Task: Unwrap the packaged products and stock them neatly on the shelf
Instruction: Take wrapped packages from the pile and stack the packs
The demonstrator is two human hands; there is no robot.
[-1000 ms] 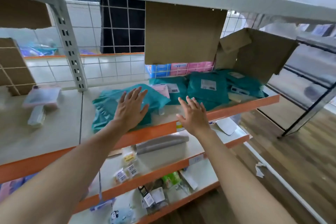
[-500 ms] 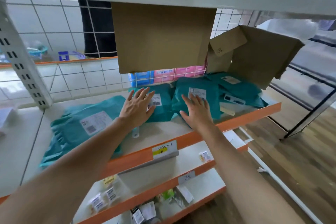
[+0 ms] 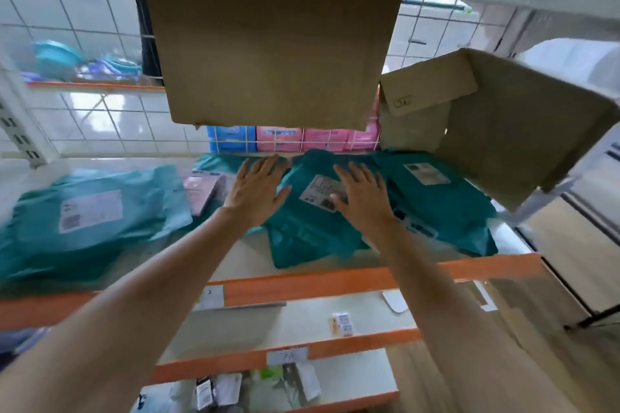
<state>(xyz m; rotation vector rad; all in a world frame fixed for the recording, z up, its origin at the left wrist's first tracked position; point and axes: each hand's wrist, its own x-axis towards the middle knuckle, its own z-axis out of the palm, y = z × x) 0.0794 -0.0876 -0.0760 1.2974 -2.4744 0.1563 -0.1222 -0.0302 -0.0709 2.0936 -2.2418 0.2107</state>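
Teal mailer bags with white labels lie on the orange-edged shelf point(image 3: 335, 282). One teal package point(image 3: 308, 221) sits in the middle. My right hand point(image 3: 360, 196) lies flat on its label with fingers spread. My left hand point(image 3: 256, 193) reaches over its left edge, fingers straight; whether it touches the bag is unclear. Another teal package point(image 3: 90, 218) lies apart at the left. A third teal package point(image 3: 443, 201) lies at the right, partly under the cardboard. A pink flat product point(image 3: 201, 189) lies between the left and middle bags.
A cardboard flap point(image 3: 268, 47) hangs down from the shelf above, just behind my hands. An open cardboard box point(image 3: 503, 131) leans at the right. Blue and pink packs point(image 3: 285, 137) stand behind a wire grid. Lower shelves hold small labelled items point(image 3: 342, 323).
Both hands have moved forward and right, off the left teal bag and onto the middle one. The view has swung right and closer to the shelf.
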